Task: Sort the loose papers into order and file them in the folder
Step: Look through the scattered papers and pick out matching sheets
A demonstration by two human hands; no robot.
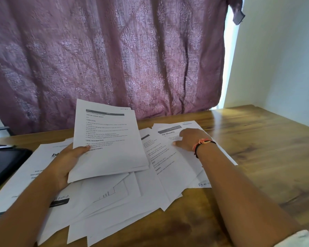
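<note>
Black flat folder (pixel 5 164): lies at the left table edge, beside the spread.
Left hand (pixel 66 163): grips the raised stack of white printed sheets (pixel 111 139), thumb on its face.
Loose white papers (pixel 118 196): fanned and overlapping on the brown wooden table (pixel 266 157).
Right hand (pixel 189 139): lies on the right-most printed sheet (pixel 178 163); fingertips hidden, so I cannot tell its grip.
Method: check the page mark, lift one sheet only, then square it onto the stack.

You face a brown wood-grain table (pixel 257 139). On it: white papers (pixel 114 202) with black print, and a black folder (pixel 5 164). Behind it: a mauve curtain (pixel 105 59) with pale damask motifs.
</note>
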